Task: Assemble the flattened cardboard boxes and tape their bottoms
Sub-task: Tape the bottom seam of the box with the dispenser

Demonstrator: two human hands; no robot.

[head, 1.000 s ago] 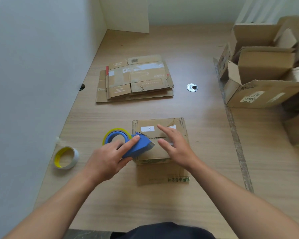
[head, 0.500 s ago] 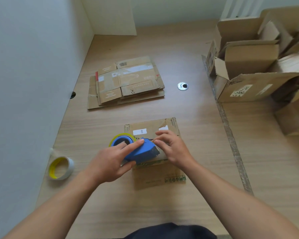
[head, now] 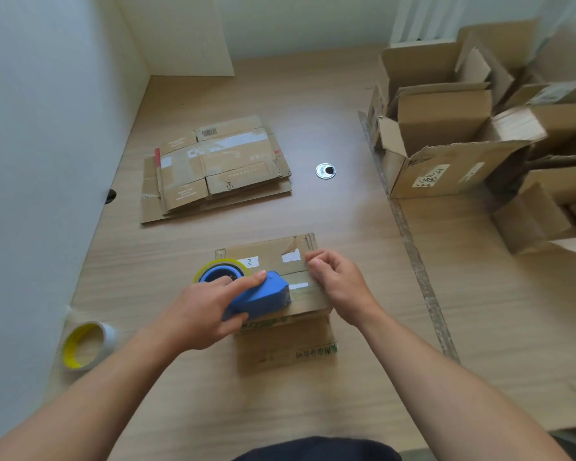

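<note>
A small cardboard box [head: 273, 257] stands bottom-up on the wooden table in front of me. My left hand [head: 200, 314] grips a blue tape dispenser [head: 260, 299] with a yellow-rimmed roll, laid on the box's closed flaps. My right hand [head: 338, 282] rests with curled fingers on the box's right side, by the flap seam. A strip of clear tape shows between the dispenser and that hand. A stack of flattened boxes [head: 213, 168] lies farther back.
A spare tape roll [head: 87, 346] with a yellow core lies at the left near the white wall. Several assembled open boxes [head: 446, 141] crowd the right side. A metal grommet [head: 325, 170] sits mid-table. A table seam [head: 409, 234] runs along the right.
The dispenser has slid right across the box's top. My right hand went from flat on the flaps to curled at the box's right edge. The camera view shifted slightly.
</note>
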